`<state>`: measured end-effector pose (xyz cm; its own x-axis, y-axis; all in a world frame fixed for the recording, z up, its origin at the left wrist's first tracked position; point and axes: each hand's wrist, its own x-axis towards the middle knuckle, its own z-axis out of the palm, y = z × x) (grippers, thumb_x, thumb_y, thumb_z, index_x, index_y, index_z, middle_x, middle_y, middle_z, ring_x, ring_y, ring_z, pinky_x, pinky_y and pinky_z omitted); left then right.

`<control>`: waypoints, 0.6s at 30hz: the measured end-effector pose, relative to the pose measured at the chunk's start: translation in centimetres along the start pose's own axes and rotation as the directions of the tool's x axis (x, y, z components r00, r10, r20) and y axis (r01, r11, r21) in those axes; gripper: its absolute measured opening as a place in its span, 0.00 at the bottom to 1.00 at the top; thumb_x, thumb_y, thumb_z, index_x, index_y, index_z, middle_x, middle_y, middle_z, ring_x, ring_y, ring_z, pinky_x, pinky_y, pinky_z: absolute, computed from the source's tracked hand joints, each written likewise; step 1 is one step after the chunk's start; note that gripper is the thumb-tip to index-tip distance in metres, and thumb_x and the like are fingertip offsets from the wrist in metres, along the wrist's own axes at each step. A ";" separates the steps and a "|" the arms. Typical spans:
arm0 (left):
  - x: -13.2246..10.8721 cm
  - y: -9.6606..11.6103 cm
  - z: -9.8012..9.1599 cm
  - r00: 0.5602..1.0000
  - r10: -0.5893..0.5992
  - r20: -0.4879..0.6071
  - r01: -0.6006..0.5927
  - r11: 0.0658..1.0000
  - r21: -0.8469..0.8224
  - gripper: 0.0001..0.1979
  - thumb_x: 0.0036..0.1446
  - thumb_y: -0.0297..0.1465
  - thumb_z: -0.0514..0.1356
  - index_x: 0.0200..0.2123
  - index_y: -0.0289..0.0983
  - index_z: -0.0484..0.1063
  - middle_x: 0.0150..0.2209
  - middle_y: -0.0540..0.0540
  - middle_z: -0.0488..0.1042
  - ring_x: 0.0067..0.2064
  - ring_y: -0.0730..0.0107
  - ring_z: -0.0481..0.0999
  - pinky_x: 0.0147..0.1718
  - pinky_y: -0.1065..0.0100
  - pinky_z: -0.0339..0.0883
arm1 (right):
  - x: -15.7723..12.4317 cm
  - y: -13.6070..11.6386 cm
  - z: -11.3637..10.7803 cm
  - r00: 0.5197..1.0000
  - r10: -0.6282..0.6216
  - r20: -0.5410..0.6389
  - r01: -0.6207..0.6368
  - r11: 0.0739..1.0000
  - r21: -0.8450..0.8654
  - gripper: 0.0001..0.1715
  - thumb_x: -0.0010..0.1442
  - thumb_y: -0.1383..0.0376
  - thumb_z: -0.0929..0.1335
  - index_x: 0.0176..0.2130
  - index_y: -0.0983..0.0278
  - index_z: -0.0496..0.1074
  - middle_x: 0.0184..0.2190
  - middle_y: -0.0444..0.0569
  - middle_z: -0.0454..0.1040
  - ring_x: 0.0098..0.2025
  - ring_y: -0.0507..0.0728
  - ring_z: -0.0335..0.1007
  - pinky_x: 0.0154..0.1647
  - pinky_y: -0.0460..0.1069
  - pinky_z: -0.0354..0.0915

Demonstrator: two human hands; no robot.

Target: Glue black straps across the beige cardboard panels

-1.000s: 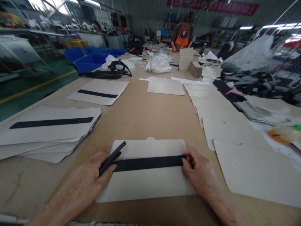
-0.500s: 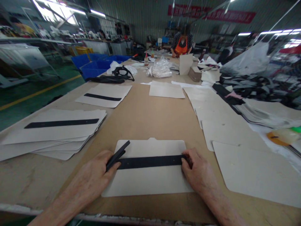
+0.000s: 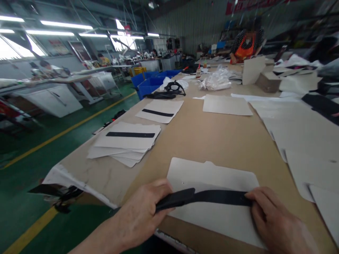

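Note:
A pale card sheet (image 3: 212, 176) with rounded corners and a small tab on its far edge lies before me. Just over it, a long black strip (image 3: 222, 197) stretches between my two hands, slightly bowed, with a soft shadow on the card along its far side. My left hand (image 3: 145, 208) is closed around its left end together with more folded black strip, one end of which sticks out past the fingers. Between thumb and fingers, my right hand (image 3: 272, 211) pinches the right end, near the card's right edge.
To the left lie a stack of pale cards (image 3: 124, 144) with a black strip on top and another stripped card (image 3: 159, 109). Pale sheets (image 3: 291, 123) line the right. Clear plastic bags (image 3: 217, 79) and blue bins (image 3: 150, 83) stand farther off. A person in an orange apron (image 3: 245, 47) works across the table.
My view has swung left. The strip, which lay flat across the card, is now raised and bowed between my hands. The left hand has turned, its bundle now pointing along the strip.

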<state>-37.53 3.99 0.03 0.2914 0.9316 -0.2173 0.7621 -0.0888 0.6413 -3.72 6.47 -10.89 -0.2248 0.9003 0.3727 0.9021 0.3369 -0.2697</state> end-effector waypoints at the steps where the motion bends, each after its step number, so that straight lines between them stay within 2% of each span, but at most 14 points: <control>1: 0.0 0.0 0.0 1.000 -0.002 0.011 0.002 1.000 0.000 0.04 0.61 0.32 0.56 0.33 0.41 0.70 0.35 0.51 0.73 0.37 0.69 0.73 0.34 0.69 0.61 | -0.1 0.2 0.2 1.000 0.008 0.005 -0.008 1.000 -0.004 0.13 0.63 0.60 0.61 0.39 0.57 0.73 0.42 0.48 0.77 0.31 0.54 0.76 0.23 0.47 0.69; 4: 0.9 -0.5 0.1 0.996 -0.078 -0.040 0.079 0.996 0.044 0.05 0.60 0.34 0.57 0.34 0.40 0.72 0.35 0.50 0.74 0.38 0.66 0.75 0.35 0.68 0.62 | -0.4 1.0 0.7 1.000 0.011 0.001 -0.011 0.999 -0.035 0.13 0.62 0.59 0.61 0.40 0.56 0.73 0.42 0.48 0.77 0.31 0.55 0.76 0.24 0.47 0.70; 7: 2.5 -1.1 0.4 0.980 -0.165 -0.114 0.174 0.982 0.078 0.08 0.61 0.35 0.57 0.38 0.39 0.75 0.39 0.46 0.78 0.43 0.61 0.77 0.41 0.65 0.65 | -0.5 1.9 1.2 0.999 -0.039 -0.015 0.038 0.998 -0.048 0.13 0.61 0.58 0.61 0.40 0.56 0.73 0.42 0.48 0.77 0.31 0.54 0.76 0.22 0.46 0.69; 12: 4.2 -1.0 0.7 0.950 -0.288 -0.118 0.303 0.942 0.142 0.12 0.62 0.36 0.57 0.42 0.37 0.77 0.41 0.41 0.80 0.44 0.56 0.79 0.41 0.63 0.67 | -0.6 2.2 1.1 0.998 -0.052 -0.017 0.051 0.997 -0.064 0.14 0.62 0.58 0.60 0.41 0.57 0.72 0.41 0.47 0.77 0.32 0.54 0.76 0.25 0.46 0.70; 18: 4.6 -1.0 1.0 0.937 -0.308 -0.165 0.338 0.918 0.206 0.12 0.61 0.36 0.59 0.42 0.37 0.77 0.41 0.42 0.81 0.45 0.55 0.80 0.42 0.63 0.68 | -0.6 2.2 1.0 0.996 -0.092 -0.010 0.092 0.994 -0.056 0.13 0.63 0.57 0.61 0.41 0.57 0.71 0.41 0.47 0.76 0.35 0.55 0.76 0.26 0.46 0.69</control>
<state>-36.32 8.03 -2.34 -0.0568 0.9584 -0.2798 0.9176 0.1605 0.3636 -1.96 6.94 -12.55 -0.3035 0.8626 0.4047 0.8968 0.4021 -0.1846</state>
